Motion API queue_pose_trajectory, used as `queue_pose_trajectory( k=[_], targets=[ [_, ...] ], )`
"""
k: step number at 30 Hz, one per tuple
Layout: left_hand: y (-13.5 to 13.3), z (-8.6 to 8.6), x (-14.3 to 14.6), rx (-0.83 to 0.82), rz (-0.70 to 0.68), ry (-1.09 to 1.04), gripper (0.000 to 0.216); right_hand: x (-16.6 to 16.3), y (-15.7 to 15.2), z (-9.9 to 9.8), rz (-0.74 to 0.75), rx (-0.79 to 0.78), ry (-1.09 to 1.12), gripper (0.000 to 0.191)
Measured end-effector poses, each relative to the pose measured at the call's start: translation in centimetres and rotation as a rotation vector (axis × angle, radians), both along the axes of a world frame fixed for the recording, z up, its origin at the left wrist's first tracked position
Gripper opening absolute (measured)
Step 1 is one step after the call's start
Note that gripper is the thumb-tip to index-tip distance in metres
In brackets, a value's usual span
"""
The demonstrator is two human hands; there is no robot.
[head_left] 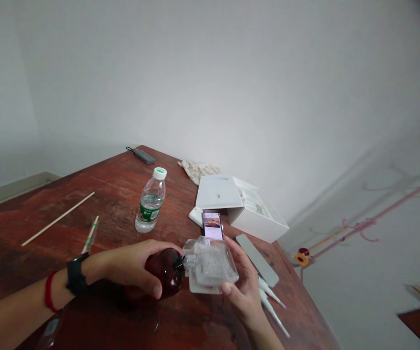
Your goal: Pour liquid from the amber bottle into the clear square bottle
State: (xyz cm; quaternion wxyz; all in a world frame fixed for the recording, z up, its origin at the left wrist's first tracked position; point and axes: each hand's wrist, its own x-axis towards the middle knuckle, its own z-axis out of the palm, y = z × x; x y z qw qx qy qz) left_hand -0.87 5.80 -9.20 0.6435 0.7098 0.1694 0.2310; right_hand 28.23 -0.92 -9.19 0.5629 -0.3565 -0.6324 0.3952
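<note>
My left hand (137, 267) is wrapped round a dark red-brown bottle (169, 274), tipped on its side with its neck pointing right. The bottle's mouth meets the neck of a clear square glass bottle (211, 265), also lying sideways. Bubbles or droplets show inside the clear one. My right hand (244, 282) grips that glass bottle from the right, thumb at its lower corner. A phone (212, 226) with a lit screen lies just behind the glass bottle. Close to my right wrist are white pointed-tip tubes (273, 308) on the table.
On the wooden table (115, 182) stand a capped water bottle (151, 201) and white boxes (220, 192). A chopstick (58, 218), a wrapped stick (91, 233), a grey device (142, 155), a cloth (197, 169) and a flat grey case (259, 260) lie around. A pink rack (355, 228) stands right.
</note>
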Motion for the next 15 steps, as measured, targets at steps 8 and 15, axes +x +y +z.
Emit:
queue_pose_trajectory(
  k=[8,15],
  targets=[
    [-0.18,0.04,0.14,-0.015,-0.02,-0.018,0.086,0.0,-0.17,0.11,-0.047,-0.006,-0.028,0.082],
    [-0.17,-0.06,0.15,-0.026,-0.023,-0.026,0.086,0.08,-0.2,0.14,-0.061,-0.017,-0.044,0.084]
  ],
)
